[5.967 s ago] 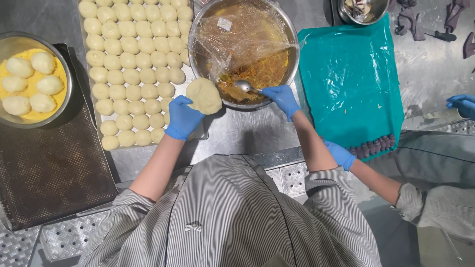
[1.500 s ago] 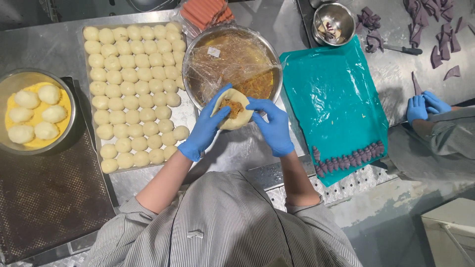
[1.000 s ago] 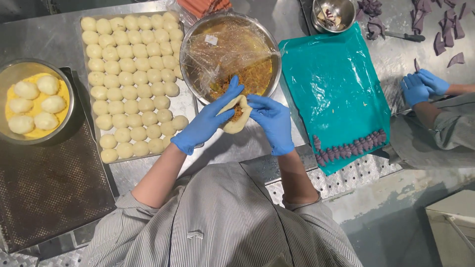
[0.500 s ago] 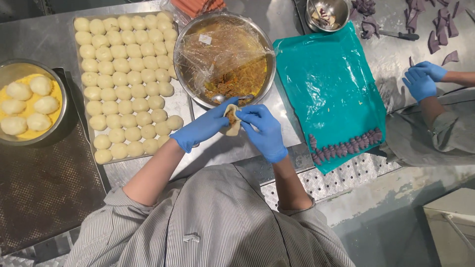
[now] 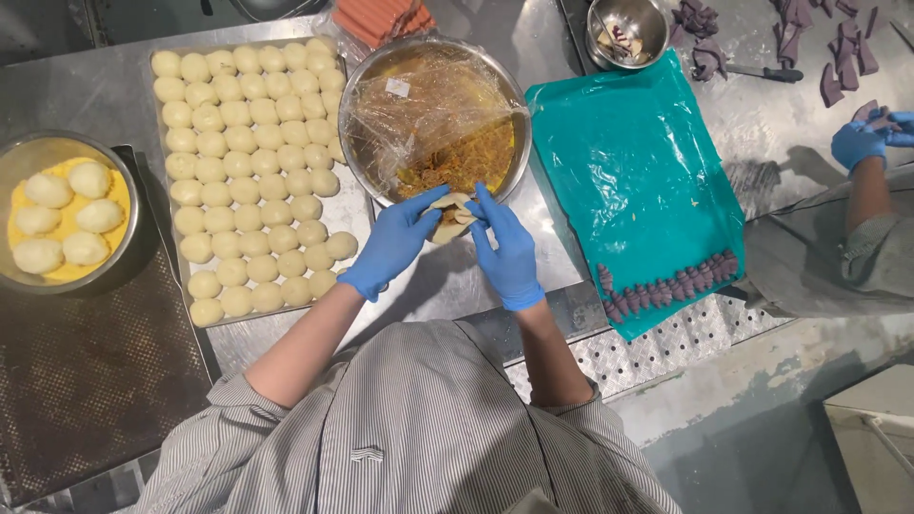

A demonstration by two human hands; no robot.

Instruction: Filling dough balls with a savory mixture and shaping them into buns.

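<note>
Yellow glaze fills the metal bowl [image 5: 67, 214] at the far left, where five pale finished buns [image 5: 59, 221] sit on the dark mat; judged from that, only a handful of pieces are filled and closed so far. Next to it, a tray [image 5: 169, 249] carries many rows of small raw dough balls [image 5: 249, 181], which suggests most of the batch is left to wrap. Toward the middle, the left hand [image 5: 392, 243], in a blue glove, cups a flattened dough piece [image 5: 447, 211] from below, and the right hand [image 5: 503, 249] pinches its upper edge with the fingertips, so both are grasping the same piece. That piece hangs just over the steel surface [image 5: 447, 286], right at the near rim of the wide metal pan [image 5: 433, 114], which holds brown shredded filling under loosened plastic film. The dough looks partly folded around its filling, with the seam apparently not yet sealed. Further right lies a teal sheet [image 5: 633, 181] with a row of small purple shaped pieces [image 5: 666, 284] along its near edge. At the far right, another person's gloved hands [image 5: 866, 138] work with purple dough.
</note>
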